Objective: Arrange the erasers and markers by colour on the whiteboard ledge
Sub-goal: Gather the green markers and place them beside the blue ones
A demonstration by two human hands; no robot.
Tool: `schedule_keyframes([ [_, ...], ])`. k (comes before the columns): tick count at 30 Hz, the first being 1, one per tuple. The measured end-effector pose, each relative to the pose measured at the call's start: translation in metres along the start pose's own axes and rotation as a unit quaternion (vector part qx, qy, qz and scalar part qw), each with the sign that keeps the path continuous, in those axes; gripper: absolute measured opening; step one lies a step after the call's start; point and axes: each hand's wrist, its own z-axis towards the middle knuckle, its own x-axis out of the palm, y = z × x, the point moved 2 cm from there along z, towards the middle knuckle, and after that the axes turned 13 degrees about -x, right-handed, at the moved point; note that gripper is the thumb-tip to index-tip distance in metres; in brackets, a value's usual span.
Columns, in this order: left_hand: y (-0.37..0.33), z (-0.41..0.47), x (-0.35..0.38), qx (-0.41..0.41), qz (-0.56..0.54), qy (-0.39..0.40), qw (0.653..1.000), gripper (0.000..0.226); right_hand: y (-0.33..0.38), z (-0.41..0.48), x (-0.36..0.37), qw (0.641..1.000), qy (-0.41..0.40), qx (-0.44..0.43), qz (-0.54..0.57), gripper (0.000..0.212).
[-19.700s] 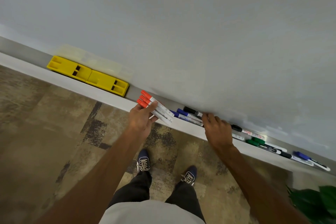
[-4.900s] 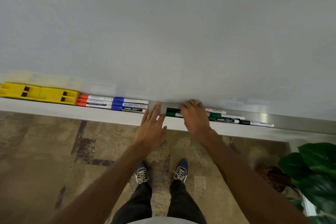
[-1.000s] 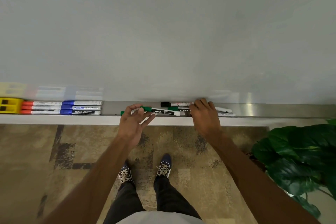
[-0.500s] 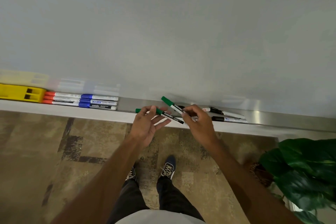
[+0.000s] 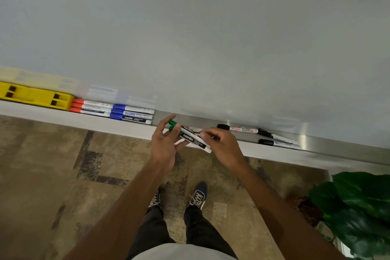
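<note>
A pale whiteboard (image 5: 190,27) fills the upper view. Its metal ledge (image 5: 329,150) runs across below it, above a brown patterned floor (image 5: 52,175); a leafy plant (image 5: 358,207) stands at lower right.

On the ledge, far left, lie the yellow erasers (image 5: 35,96), end to end. Just beside them are three red markers (image 5: 90,107), then three blue markers (image 5: 133,114), each group lying flat and side by side.

Two green markers (image 5: 187,136) are held just in front of the ledge, side by side, caps pointing left, with black labels on white barrels. The left hand (image 5: 164,148) grips them near the caps with its fingers curled round them. The right hand (image 5: 223,145) pinches their rear ends.

Three black markers (image 5: 238,129) lie loosely on the ledge to the right, not lined up.
</note>
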Motion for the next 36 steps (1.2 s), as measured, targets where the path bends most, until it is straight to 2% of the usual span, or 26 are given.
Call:
schedule_keyframes([
  [4, -0.011, -0.003, -0.021, -0.004, -0.034, -0.031, 0.999, 0.036, -0.004, 0.017, 0.001, 0.975, -0.029, -0.07, -0.208, 0.021],
  [7, -0.015, -0.003, -0.033, -0.014, -0.056, -0.045, 0.997, 0.038, -0.011, 0.029, 0.011, 0.934, 0.039, -0.111, -0.338, 0.023],
  [9, -0.016, -0.004, -0.04, -0.02, -0.064, -0.056, 0.996, 0.035, -0.015, 0.033, 0.018, 0.915, 0.067, -0.119, -0.38, 0.022],
  [12, -0.018, -0.005, -0.048, -0.024, -0.055, -0.072, 0.996, 0.027, -0.019, 0.036, 0.024, 0.907, 0.081, -0.11, -0.397, 0.023],
  [22, -0.02, -0.007, -0.063, -0.034, -0.04, -0.079, 0.995, 0.027, -0.019, 0.044, 0.023, 0.928, 0.073, -0.075, -0.359, 0.014],
  [24, -0.02, -0.006, -0.063, -0.032, -0.029, -0.082, 0.996, 0.027, -0.014, 0.042, 0.024, 0.953, 0.035, -0.057, -0.295, 0.01],
  [26, -0.02, -0.006, -0.063, -0.029, -0.02, -0.083, 0.996, 0.024, -0.003, 0.038, 0.029, 0.992, -0.01, -0.002, -0.126, 0.006],
  [27, -0.02, -0.006, -0.062, -0.028, -0.019, -0.083, 0.996, 0.022, 0.002, 0.035, 0.032, 0.998, -0.018, 0.023, -0.046, 0.007],
  [29, -0.021, -0.005, -0.06, -0.028, -0.023, -0.078, 0.996, 0.021, 0.01, 0.03, 0.04, 0.994, -0.019, 0.068, 0.078, 0.008],
  [32, -0.023, -0.004, -0.057, -0.022, -0.028, -0.075, 0.997, 0.022, 0.019, 0.022, 0.051, 0.966, -0.024, 0.122, 0.227, 0.007],
  [36, -0.027, -0.003, -0.056, -0.003, -0.021, -0.069, 0.997, 0.037, 0.025, 0.018, 0.06, 0.951, -0.025, 0.145, 0.272, 0.01],
])
